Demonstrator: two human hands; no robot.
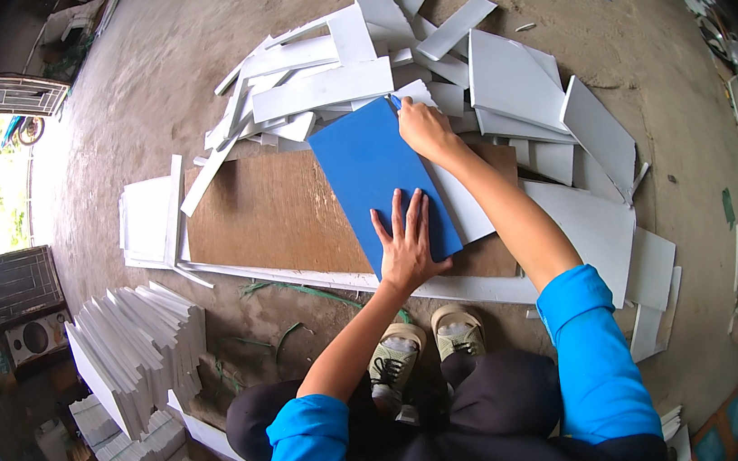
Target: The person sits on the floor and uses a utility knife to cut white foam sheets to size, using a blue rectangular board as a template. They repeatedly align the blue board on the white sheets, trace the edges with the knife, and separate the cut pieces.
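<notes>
A flat blue rectangular board (pixel 372 175) lies tilted over a white foam-like sheet (pixel 466 206), both on a brown wooden board (pixel 267 210). My left hand (pixel 407 244) is spread flat on the near part of the blue board, fingers apart. At the blue board's far right corner, my right hand (pixel 426 128) is closed around a slim blue cutter (pixel 395 101). Only the cutter's end shows past my fingers, and its blade cannot be made out. The white sheet shows along the blue board's right edge.
White offcuts (pixel 316 86) lie heaped beyond the wooden board, with larger white panels (pixel 516 82) at right. A stack of white sheets (pixel 137 348) stands at near left. Green strapping (pixel 313 296) lies on the floor close to my shoes (pixel 397 355).
</notes>
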